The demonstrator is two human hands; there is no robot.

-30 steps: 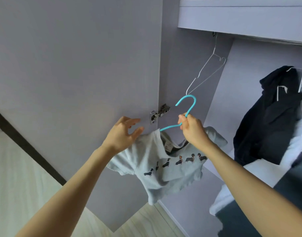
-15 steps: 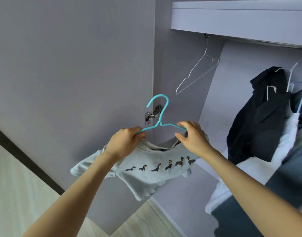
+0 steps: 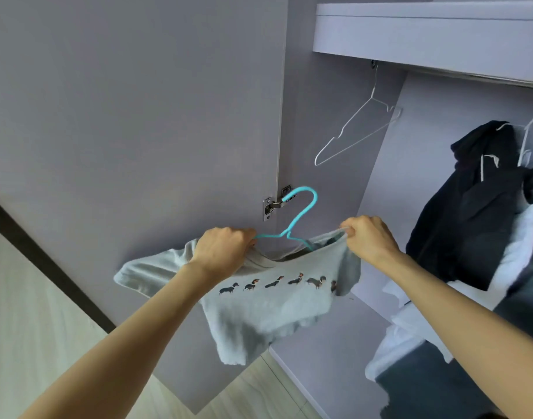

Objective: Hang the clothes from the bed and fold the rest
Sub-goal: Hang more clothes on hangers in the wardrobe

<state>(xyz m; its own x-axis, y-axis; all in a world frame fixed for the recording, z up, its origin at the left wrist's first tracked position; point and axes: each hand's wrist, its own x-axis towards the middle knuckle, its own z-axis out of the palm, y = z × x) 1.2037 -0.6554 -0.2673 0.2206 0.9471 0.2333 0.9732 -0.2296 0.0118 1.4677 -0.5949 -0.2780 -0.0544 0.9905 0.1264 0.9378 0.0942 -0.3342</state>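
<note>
A small pale grey T-shirt (image 3: 259,309) with a row of little dogs across the chest hangs from a turquoise hanger (image 3: 301,216) held up in front of the open wardrobe. My left hand (image 3: 223,252) grips the shirt's left shoulder together with the hanger's left arm. My right hand (image 3: 368,240) pinches the right side of the neckline and pulls it outward. The hanger's right arm runs down inside the neck opening. Its hook stands free, just in front of the door hinge.
The open wardrobe door (image 3: 138,116) fills the left. An empty white wire hanger (image 3: 356,131) hangs from the rail under the shelf (image 3: 425,31). Dark and white garments (image 3: 477,213) hang at the right, with folded clothes below. Pale wood floor lies at the lower left.
My left hand took hold of the shirt's left shoulder and the hanger. My right hand let go of the hook's base, moved right and now stretches the neckline, spreading the shirt along the hanger.
</note>
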